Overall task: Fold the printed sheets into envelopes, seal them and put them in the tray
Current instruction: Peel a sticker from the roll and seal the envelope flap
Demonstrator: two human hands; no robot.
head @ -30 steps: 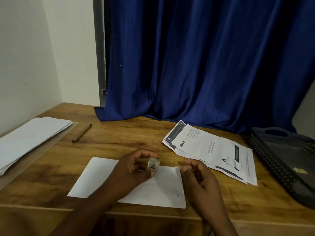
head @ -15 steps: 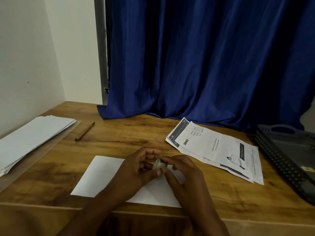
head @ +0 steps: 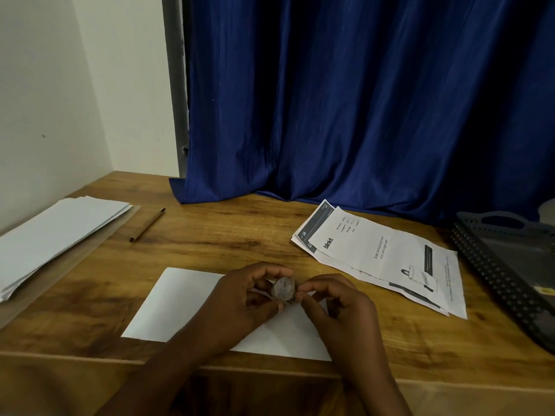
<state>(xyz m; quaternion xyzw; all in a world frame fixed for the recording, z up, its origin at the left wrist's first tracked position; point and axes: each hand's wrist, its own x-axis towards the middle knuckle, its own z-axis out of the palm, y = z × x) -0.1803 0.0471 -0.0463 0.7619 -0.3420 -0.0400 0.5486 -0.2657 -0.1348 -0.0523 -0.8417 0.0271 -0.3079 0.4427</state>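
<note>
The tray (head: 498, 274) sat at the table's (head: 228, 235) right edge, its handle toward the back; a small yellowish scrap lay in it, and the rest of its inside was too dark to read. The printed sheets (head: 387, 256) lay fanned just left of the tray, their long axis running from the back-middle toward the front-right, the print sideways. An envelope (head: 177, 304) lay flat near the front edge, its long side along that edge.

Both hands hovered over the envelope. The left hand (head: 240, 301) curled its fingers and thumb round a small tape roll (head: 283, 289). The right hand (head: 336, 307) met it from the right, fingertips pinched at the roll's edge; whether they had the tape end could not be told.

A stack of envelopes (head: 57, 235) lay at the left edge, with a pen (head: 147, 225) beside it.
</note>
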